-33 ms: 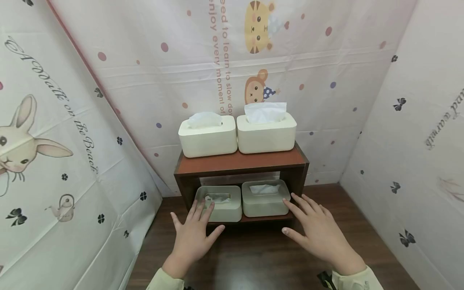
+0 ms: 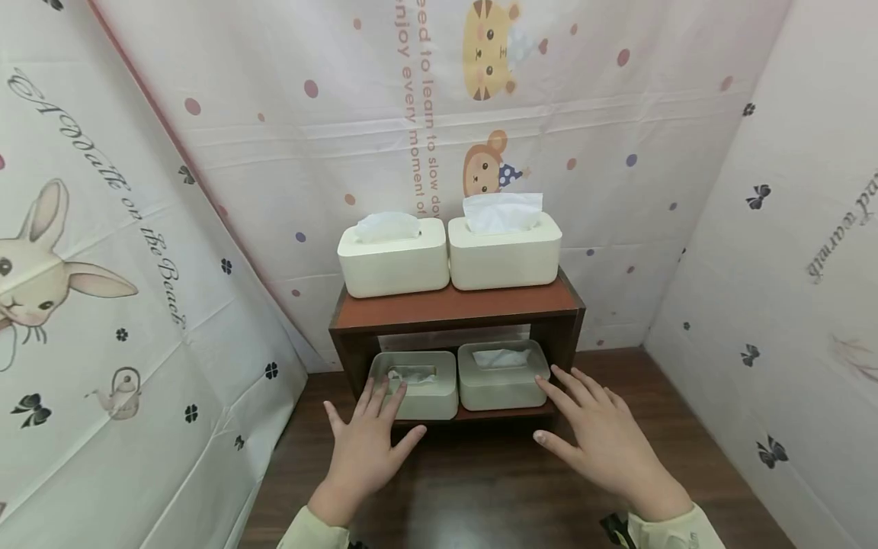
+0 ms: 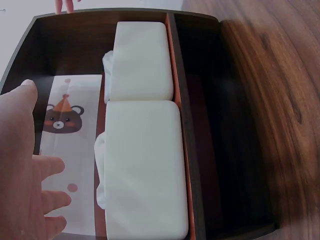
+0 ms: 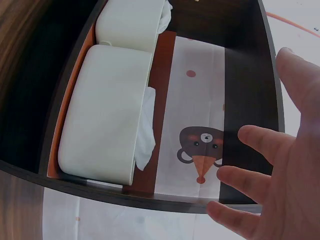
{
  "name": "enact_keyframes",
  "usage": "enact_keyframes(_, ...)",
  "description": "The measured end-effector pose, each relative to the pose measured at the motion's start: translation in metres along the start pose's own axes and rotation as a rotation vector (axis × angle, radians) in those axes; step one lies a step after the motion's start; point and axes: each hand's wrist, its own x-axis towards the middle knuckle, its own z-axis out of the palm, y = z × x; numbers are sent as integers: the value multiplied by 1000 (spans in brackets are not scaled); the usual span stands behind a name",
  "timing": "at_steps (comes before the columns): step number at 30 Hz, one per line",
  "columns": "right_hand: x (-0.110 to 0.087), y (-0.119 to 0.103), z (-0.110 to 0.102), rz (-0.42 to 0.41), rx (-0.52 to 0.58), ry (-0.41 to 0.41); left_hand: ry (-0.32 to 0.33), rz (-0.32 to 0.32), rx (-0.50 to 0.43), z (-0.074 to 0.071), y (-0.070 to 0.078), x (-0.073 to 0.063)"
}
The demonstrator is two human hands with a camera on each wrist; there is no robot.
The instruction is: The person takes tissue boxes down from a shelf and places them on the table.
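Note:
My left hand (image 2: 363,450) is held up before the left part of a dark wooden shelf unit (image 2: 351,362), fingers spread and straight. My right hand (image 2: 604,435) has the same pose at the right side; both are bare and hold nothing. In the head view their fingertips overlap two tissue boxes inside, the left tissue box (image 2: 425,408) and the right tissue box (image 2: 504,396), each with tissue at its top slot. The left wrist view shows my left fingers (image 3: 55,200) apart from the near box (image 3: 145,170). In the right wrist view, my right fingers (image 4: 250,180) are likewise apart from the near box (image 4: 105,115).
Two more white tissue boxes, one left (image 2: 394,271) and one right (image 2: 506,263), stand side by side on the unit's reddish top board (image 2: 459,306). The unit stands on a dark wooden surface (image 2: 473,488). Printed curtains (image 2: 261,198) enclose the back and both sides.

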Motion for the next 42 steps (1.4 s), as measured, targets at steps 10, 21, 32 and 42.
enact_keyframes(10,3,4,-7,-3,-12,-2,28,-5,5,-5,0,2)
enact_keyframes(21,3,3,-11,-7,2,-11,64,-7,1,-21,-3,-2)
enact_keyframes(32,15,17,-57,-42,-9,35,382,163,-22,-59,-18,10)
enact_keyframes(42,44,33,-123,-78,-76,83,612,246,-67,-103,-31,46)
